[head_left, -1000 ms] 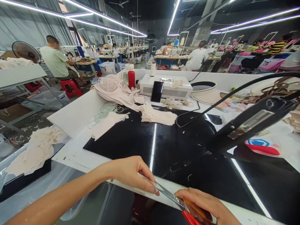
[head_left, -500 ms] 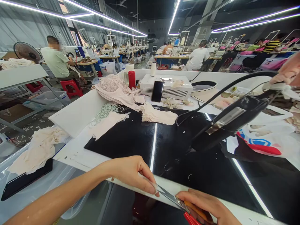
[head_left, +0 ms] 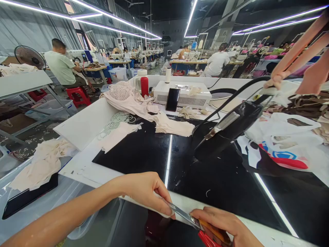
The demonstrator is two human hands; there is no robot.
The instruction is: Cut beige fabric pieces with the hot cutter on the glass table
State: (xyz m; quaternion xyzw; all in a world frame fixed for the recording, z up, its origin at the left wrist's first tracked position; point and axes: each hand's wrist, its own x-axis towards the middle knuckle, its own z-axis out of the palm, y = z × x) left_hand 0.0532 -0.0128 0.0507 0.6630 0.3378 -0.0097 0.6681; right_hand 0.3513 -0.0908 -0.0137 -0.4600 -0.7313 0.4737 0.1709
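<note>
My right hand is wrapped round the orange and red handles of a pair of scissors at the table's front edge. The blades point left and look nearly closed. My left hand is pinched at the blade tips, with a small whitish piece between thumb and fingers that is mostly hidden. Beyond both hands lies the black board on the white table. A black corded tool hangs tilted over the board from a tie at the upper right.
Stacked beige fabric, a phone, a white vented box and a red bottle stand toward the back. A plastic bag lies right. Fabric pieces hang over a bin at left. Seated people work beyond.
The hanging black tool and its tie have swung to the left. The scissor blades have closed more, and my right hand has shifted slightly left.
</note>
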